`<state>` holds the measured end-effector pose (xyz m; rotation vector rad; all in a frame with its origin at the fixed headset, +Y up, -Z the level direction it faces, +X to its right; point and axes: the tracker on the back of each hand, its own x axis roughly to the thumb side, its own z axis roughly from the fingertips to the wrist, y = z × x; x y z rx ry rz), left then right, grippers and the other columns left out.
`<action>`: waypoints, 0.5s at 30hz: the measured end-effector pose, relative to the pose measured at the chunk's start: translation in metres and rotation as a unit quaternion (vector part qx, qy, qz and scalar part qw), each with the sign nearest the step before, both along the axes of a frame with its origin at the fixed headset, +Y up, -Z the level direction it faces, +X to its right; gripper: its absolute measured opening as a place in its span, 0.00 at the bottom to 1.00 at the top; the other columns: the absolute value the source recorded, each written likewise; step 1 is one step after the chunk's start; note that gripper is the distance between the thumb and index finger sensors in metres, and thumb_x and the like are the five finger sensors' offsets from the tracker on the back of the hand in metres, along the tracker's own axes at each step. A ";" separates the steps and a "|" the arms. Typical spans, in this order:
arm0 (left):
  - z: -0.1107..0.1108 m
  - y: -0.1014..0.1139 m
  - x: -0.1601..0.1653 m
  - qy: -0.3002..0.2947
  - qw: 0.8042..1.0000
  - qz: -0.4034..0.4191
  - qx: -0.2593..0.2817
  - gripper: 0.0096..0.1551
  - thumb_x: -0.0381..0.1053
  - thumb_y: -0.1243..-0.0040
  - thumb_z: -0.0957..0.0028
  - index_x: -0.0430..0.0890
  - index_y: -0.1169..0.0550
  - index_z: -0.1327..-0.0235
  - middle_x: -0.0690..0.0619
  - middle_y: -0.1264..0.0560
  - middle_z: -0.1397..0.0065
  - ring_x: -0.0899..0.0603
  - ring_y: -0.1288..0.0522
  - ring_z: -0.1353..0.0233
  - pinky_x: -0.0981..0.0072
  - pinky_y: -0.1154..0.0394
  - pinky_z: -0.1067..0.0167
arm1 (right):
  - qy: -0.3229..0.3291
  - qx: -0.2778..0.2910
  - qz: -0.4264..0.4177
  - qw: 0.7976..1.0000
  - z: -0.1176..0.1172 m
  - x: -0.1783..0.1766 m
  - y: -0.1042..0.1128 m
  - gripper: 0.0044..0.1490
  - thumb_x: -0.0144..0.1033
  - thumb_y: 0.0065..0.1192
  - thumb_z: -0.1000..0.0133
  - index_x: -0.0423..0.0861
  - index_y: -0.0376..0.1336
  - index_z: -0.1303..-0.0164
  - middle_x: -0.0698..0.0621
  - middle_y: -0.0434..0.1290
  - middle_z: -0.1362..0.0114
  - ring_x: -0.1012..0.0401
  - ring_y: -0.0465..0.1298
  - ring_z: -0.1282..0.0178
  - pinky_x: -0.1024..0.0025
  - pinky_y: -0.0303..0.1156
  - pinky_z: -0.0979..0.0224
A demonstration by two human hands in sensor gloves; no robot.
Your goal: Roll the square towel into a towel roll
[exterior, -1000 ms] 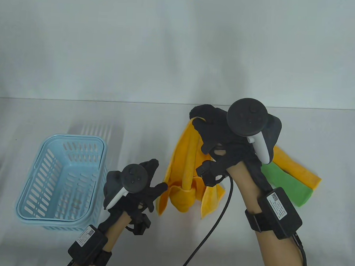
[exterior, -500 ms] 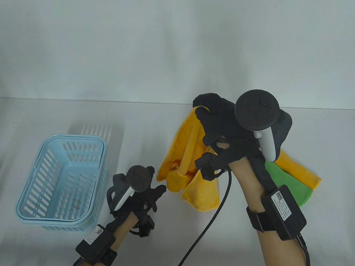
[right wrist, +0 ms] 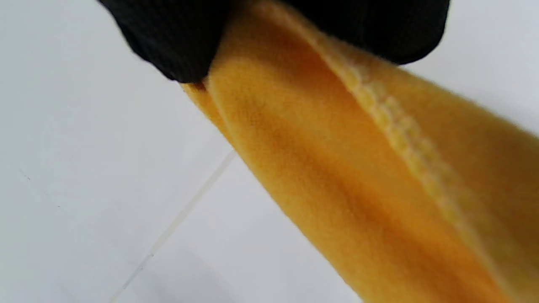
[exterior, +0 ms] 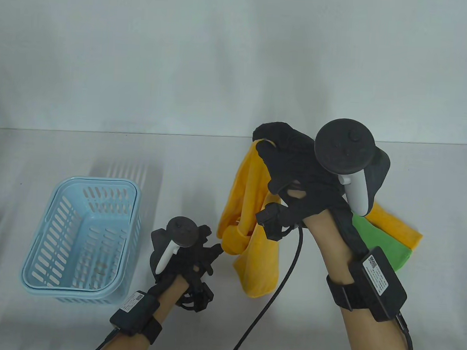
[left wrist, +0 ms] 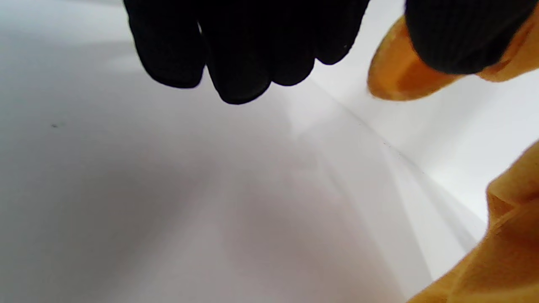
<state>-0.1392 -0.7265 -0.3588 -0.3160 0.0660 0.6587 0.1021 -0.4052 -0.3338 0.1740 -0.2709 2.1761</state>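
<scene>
A yellow square towel hangs crumpled from my right hand, which pinches its top corner high above the table. In the right wrist view the gloved fingers clamp the hemmed yellow cloth. The towel's lower fold dangles near the table at mid-front. My left hand is low beside that fold, its thumb tip touching it. In the left wrist view the fingers hang loosely curled and hold nothing, the thumb lies against yellow cloth, and more of the towel shows at the right.
A light blue slotted basket stands at the front left, with no towel inside. A green towel and another yellow towel lie folded at the right, behind my right forearm. A black cable runs from the right hand to the front edge.
My right hand has lifted the towel higher and shifted slightly right. The left hand has let go of the lower corner and slid right, and the towel now hangs longer and narrower.
</scene>
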 end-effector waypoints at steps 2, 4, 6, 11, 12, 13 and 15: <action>-0.001 0.000 0.001 0.010 1.000 -0.007 0.006 0.43 0.65 0.41 0.59 0.52 0.37 0.31 0.54 0.33 0.28 0.41 0.26 0.28 0.45 0.29 0.31 | 0.011 -0.004 -0.010 1.000 0.001 0.001 0.000 0.22 0.46 0.67 0.55 0.61 0.71 0.50 0.56 0.80 0.56 0.56 0.80 0.53 0.48 0.71 0.35; -0.003 0.000 0.000 0.012 1.000 -0.012 0.009 0.39 0.65 0.41 0.59 0.53 0.35 0.34 0.55 0.32 0.29 0.42 0.25 0.29 0.46 0.28 0.32 | 0.014 -0.005 -0.014 1.000 0.001 0.002 0.000 0.22 0.46 0.67 0.55 0.61 0.71 0.50 0.56 0.80 0.56 0.56 0.80 0.53 0.48 0.71 0.35; -0.003 0.000 -0.001 0.024 1.000 -0.008 0.013 0.32 0.63 0.42 0.57 0.56 0.33 0.40 0.57 0.30 0.33 0.44 0.23 0.31 0.46 0.27 0.32 | 0.012 -0.006 -0.015 1.000 0.001 0.003 0.000 0.22 0.45 0.67 0.55 0.61 0.71 0.50 0.55 0.80 0.56 0.56 0.80 0.53 0.48 0.71 0.35; 0.000 0.009 -0.005 0.027 0.999 0.021 0.025 0.23 0.59 0.42 0.55 0.57 0.28 0.47 0.59 0.26 0.38 0.46 0.20 0.36 0.47 0.26 0.33 | -0.003 -0.014 -0.010 1.000 -0.003 0.011 -0.002 0.22 0.45 0.67 0.55 0.61 0.71 0.50 0.55 0.80 0.56 0.56 0.80 0.53 0.47 0.71 0.35; 0.000 0.011 -0.005 0.026 0.999 0.019 0.029 0.23 0.59 0.42 0.55 0.57 0.28 0.47 0.59 0.26 0.38 0.46 0.19 0.36 0.47 0.26 0.33 | -0.007 -0.014 -0.010 1.000 -0.004 0.013 -0.003 0.22 0.45 0.67 0.55 0.61 0.71 0.50 0.55 0.80 0.56 0.56 0.80 0.53 0.47 0.71 0.35; 0.001 0.015 -0.005 0.022 0.999 0.012 0.037 0.23 0.59 0.42 0.55 0.57 0.27 0.47 0.59 0.25 0.38 0.45 0.19 0.36 0.46 0.26 0.34 | -0.014 -0.016 -0.009 1.000 -0.007 0.017 -0.005 0.22 0.45 0.67 0.55 0.61 0.71 0.50 0.55 0.80 0.56 0.56 0.80 0.53 0.47 0.71 0.35; 0.005 0.022 -0.005 0.020 0.998 -0.003 0.059 0.23 0.57 0.41 0.55 0.56 0.25 0.46 0.59 0.24 0.38 0.45 0.18 0.37 0.46 0.25 0.34 | -0.025 -0.022 -0.009 0.999 -0.009 0.023 -0.010 0.22 0.45 0.67 0.55 0.61 0.71 0.50 0.55 0.80 0.56 0.56 0.80 0.53 0.47 0.71 0.35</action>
